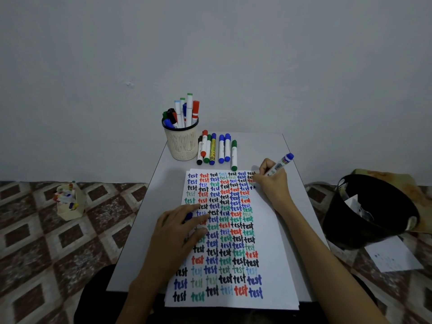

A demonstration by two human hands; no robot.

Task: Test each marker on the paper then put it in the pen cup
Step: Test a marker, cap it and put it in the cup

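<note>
A white paper [264,220] covered with rows of the word "test" in several colours lies on the small table [292,164]. My right hand [272,177] grips a blue marker [280,164] with its tip down at the paper's upper right corner. My left hand [180,224] lies flat on the paper's left side, with a blue cap [188,216] held between its fingers. A beige mesh pen cup [181,141] with several markers stands at the table's back left. Several capped markers [216,149] lie in a row next to the cup.
A black bin [369,211] with paper scraps stands on the floor to the right, a loose sheet [392,256] beside it. A small beige box [69,202] of markers sits on the patterned floor to the left. A plain wall rises behind the table.
</note>
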